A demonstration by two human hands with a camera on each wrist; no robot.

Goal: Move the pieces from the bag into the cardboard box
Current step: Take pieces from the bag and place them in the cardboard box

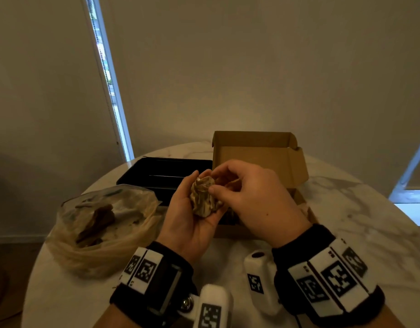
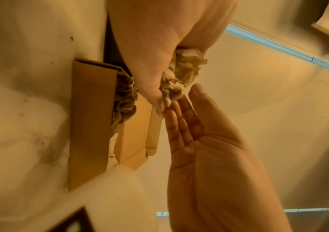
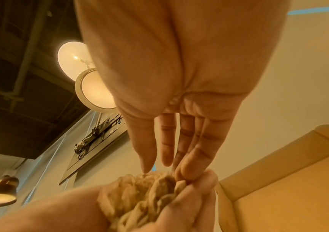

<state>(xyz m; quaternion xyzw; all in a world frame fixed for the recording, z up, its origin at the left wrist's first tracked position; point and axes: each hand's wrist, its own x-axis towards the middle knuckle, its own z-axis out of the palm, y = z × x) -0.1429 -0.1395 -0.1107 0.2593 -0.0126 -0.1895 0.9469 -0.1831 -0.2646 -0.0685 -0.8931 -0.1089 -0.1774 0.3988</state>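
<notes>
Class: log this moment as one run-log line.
left hand: cradles crumpled piece | right hand: pinches it | cardboard box: open | bag: pieces remain

A crumpled tan piece (image 1: 203, 197) sits above the open cardboard box (image 1: 258, 152), right of the bag (image 1: 102, 223).

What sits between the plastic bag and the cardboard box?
Head view: the left hand cupping a crumpled brown piece; behind it, a black tray.

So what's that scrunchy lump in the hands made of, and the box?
The lump looks like crumpled brown paper: matte, full of sharp creases. The box looks like plain corrugated cardboard: tan, dull, with folded flaps.
</notes>
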